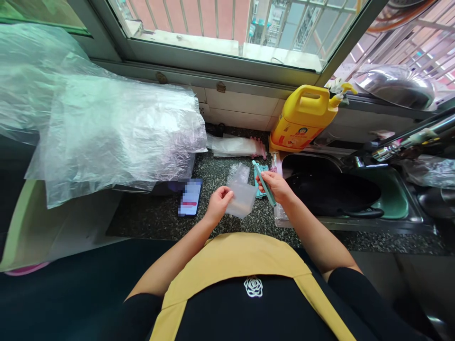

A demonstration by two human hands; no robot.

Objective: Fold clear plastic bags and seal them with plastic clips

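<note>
**Small clear bag and teal stick held over the speckled worktop**

The left hand [219, 202] pinches the near left corner of a small clear plastic bag [243, 199], thumb and fingers closed on its edge; the bag hangs flat between the two hands, just above the dark speckled worktop [149, 215]. The right hand [276, 185] is closed around a slim teal stick [265, 183] that slants from above the knuckles down past the wrist. What the stick is cannot be made out, and its middle is covered by the fingers. Whether the right hand also touches the bag's far edge is hard to tell, since the two overlap.

Just beyond the hands lies a second clear bag [239, 173], and behind the right hand more teal pieces [261, 171] show, mostly hidden by it. Farther out lie a flat pack of plastic [232, 146] and some pink pieces [259, 148], too small to identify.

Left of the left hand a phone [190, 197] lies on the worktop, its screen blurred. Farther left a big sheet of crumpled clear plastic [113, 128] covers whatever stands beneath it. Right of the right hand is a sink [396, 199] holding a dark pan [334, 193], its rim partly hidden by the forearm. A yellow jug [304, 118] stands beyond the right hand, against the tiled wall.
</note>
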